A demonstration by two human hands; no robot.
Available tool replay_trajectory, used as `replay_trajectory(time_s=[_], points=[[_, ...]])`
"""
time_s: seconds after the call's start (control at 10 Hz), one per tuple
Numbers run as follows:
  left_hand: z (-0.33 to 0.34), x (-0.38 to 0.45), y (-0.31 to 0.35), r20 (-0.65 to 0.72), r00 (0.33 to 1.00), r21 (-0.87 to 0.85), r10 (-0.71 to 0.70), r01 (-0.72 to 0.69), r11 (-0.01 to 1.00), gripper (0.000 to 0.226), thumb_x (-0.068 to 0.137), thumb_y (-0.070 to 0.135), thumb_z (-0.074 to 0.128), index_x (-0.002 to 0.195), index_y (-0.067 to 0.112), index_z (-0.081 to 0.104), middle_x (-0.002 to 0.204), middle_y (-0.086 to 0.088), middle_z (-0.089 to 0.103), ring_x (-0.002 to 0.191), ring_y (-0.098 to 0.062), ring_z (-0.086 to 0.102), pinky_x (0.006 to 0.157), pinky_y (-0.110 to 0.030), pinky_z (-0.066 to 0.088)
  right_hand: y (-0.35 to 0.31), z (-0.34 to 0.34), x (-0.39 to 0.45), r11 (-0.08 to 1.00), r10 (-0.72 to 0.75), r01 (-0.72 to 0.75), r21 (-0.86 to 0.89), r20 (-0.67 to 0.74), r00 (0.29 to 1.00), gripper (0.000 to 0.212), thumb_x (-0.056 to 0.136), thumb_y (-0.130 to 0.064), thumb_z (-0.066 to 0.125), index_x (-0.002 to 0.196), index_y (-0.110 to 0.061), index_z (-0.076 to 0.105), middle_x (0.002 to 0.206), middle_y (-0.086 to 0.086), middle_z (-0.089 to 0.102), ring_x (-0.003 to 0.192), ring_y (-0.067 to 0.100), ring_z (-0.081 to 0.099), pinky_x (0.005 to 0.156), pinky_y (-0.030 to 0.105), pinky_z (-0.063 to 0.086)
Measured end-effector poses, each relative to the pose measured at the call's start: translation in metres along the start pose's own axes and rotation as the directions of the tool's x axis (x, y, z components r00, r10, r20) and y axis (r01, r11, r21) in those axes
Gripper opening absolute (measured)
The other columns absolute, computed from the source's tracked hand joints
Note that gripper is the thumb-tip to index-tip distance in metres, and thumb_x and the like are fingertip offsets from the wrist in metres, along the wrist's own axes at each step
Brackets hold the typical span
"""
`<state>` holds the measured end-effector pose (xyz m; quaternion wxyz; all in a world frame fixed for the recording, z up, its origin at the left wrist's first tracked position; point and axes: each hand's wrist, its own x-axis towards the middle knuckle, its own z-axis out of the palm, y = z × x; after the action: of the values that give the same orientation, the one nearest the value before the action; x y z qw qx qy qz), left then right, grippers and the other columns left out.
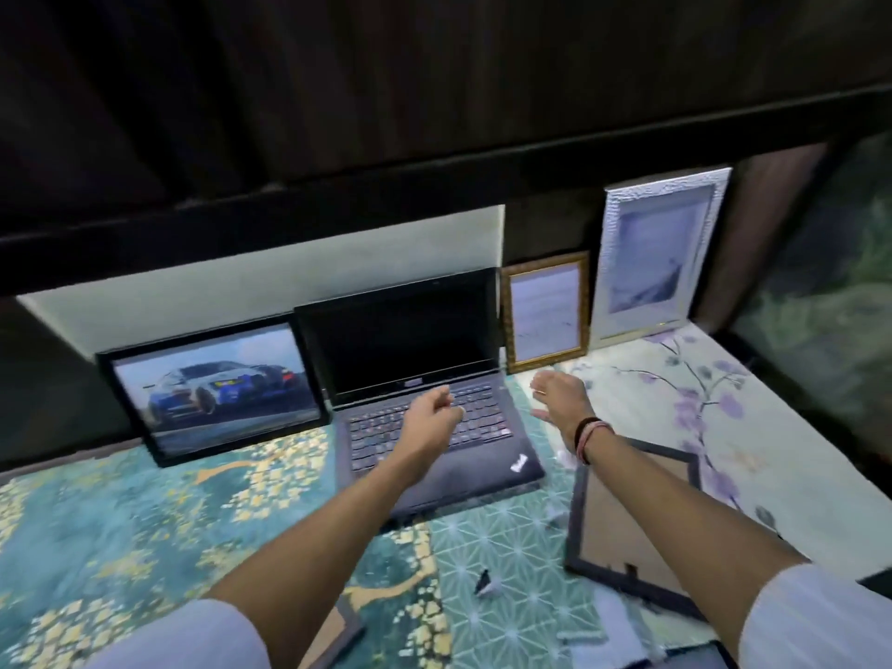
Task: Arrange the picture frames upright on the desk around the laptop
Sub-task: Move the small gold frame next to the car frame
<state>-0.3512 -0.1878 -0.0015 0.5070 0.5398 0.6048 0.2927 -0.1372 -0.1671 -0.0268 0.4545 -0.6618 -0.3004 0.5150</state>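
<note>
An open black laptop (pixel 415 379) sits at the back middle of the desk. Left of it a black frame with a car picture (pixel 212 388) stands leaning against the wall. To its right a small gold frame (pixel 548 313) stands upright, and beyond it a tall silver frame (pixel 659 253). A dark frame (pixel 627 519) lies flat, back side up, under my right forearm. My left hand (pixel 432 415) hovers over the keyboard with fingers loosely curled and holds nothing. My right hand (pixel 562 403) is open just in front of the gold frame, not touching it.
Patterned cloths cover the desk: teal and gold at left, green geometric in the middle (pixel 507 562), floral at right. The corner of another frame (pixel 338 630) shows at the bottom edge. A dark shelf (pixel 434 176) overhangs the back. Small paper bits (pixel 487 584) lie near the front.
</note>
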Motion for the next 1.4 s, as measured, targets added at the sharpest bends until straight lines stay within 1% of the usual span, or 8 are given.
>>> replay_trajectory(time_s=[0.3,0.4,0.6,0.8,1.0,1.1,1.3,1.4], points=[[0.110,0.057,0.079,-0.066,0.997,-0.007,-0.027,0.026,1.000,0.036,0.092,-0.008,0.052,0.070,0.018,0.041,0.050,0.001,0.043,0.043,0.007,0.043,0.045,-0.009,0.035,-0.013,-0.099,0.079,0.998,-0.028,0.025,0.062,0.050,0.998,0.026,0.098,-0.005,0.049,0.121,-0.006,0.060,0.116,0.013,0.055,0.109,0.029,0.055,0.093,0.044,0.048],[0.128,0.094,0.099,-0.139,0.990,-0.026,-0.038,0.034,0.999,0.021,0.095,0.000,0.054,0.093,0.019,0.046,0.082,0.004,0.048,0.086,-0.008,0.050,0.064,-0.021,0.041,-0.004,-0.110,0.099,0.995,0.006,-0.013,0.098,0.067,0.998,0.031,0.098,-0.002,0.049,0.128,0.000,0.057,0.135,0.023,0.056,0.117,0.031,0.055,0.102,0.048,0.046],[0.158,0.160,0.098,-0.234,0.952,-0.043,-0.195,0.190,0.981,0.040,0.098,0.002,0.041,0.138,0.000,0.041,0.126,-0.004,0.050,0.101,-0.020,0.041,0.084,-0.028,0.032,0.000,-0.116,0.135,1.000,0.005,-0.006,0.017,0.067,0.998,0.040,0.098,-0.009,0.047,0.136,0.001,0.053,0.141,0.025,0.053,0.131,0.042,0.050,0.103,0.052,0.046],[0.177,0.185,0.090,-0.290,0.914,-0.062,-0.283,0.277,0.959,0.017,0.105,0.004,0.028,0.110,0.009,0.043,0.126,-0.012,0.054,0.101,-0.024,0.037,0.080,-0.028,0.035,0.014,-0.122,0.158,1.000,0.005,-0.004,-0.011,0.068,0.998,0.038,0.095,-0.007,0.051,0.132,0.000,0.057,0.120,0.010,0.057,0.123,0.039,0.056,0.103,0.048,0.049],[0.183,0.189,0.085,-0.389,0.825,-0.061,-0.410,0.421,0.905,0.028,0.109,0.023,0.022,0.123,0.006,0.040,0.104,-0.009,0.049,0.088,-0.020,0.043,0.089,-0.033,0.030,0.031,-0.136,0.174,0.886,-0.061,0.070,-0.458,0.034,0.998,0.041,0.094,-0.017,0.062,0.133,-0.005,0.056,0.140,0.013,0.057,0.132,0.028,0.051,0.111,0.032,0.037],[0.188,0.188,0.081,-0.407,0.847,-0.026,-0.341,0.362,0.932,0.046,0.108,0.018,0.032,0.151,0.001,0.025,0.144,-0.015,0.048,0.128,-0.031,0.050,0.102,-0.038,0.039,0.039,-0.142,0.183,0.835,-0.090,0.048,-0.549,-0.050,0.995,0.042,0.091,-0.022,0.065,0.131,-0.008,0.061,0.135,0.011,0.061,0.128,0.027,0.055,0.108,0.030,0.041],[0.187,0.168,0.056,-0.436,0.859,0.009,-0.266,0.300,0.954,0.030,0.106,0.017,0.043,0.133,0.003,0.043,0.137,-0.018,0.053,0.110,-0.031,0.053,0.084,-0.035,0.041,0.049,-0.146,0.186,0.810,-0.129,0.066,-0.582,-0.067,0.989,0.033,0.092,-0.023,0.062,0.121,-0.009,0.066,0.125,0.010,0.066,0.120,0.027,0.060,0.097,0.028,0.045],[0.188,0.151,0.044,-0.412,0.884,-0.024,-0.221,0.232,0.972,0.041,0.107,0.016,0.044,0.146,0.006,0.039,0.146,-0.015,0.047,0.122,-0.034,0.050,0.090,-0.032,0.036,0.047,-0.145,0.177,0.933,0.030,-0.059,-0.356,-0.087,0.996,0.034,0.094,-0.023,0.059,0.122,-0.004,0.064,0.128,0.014,0.064,0.122,0.030,0.059,0.099,0.032,0.046]])
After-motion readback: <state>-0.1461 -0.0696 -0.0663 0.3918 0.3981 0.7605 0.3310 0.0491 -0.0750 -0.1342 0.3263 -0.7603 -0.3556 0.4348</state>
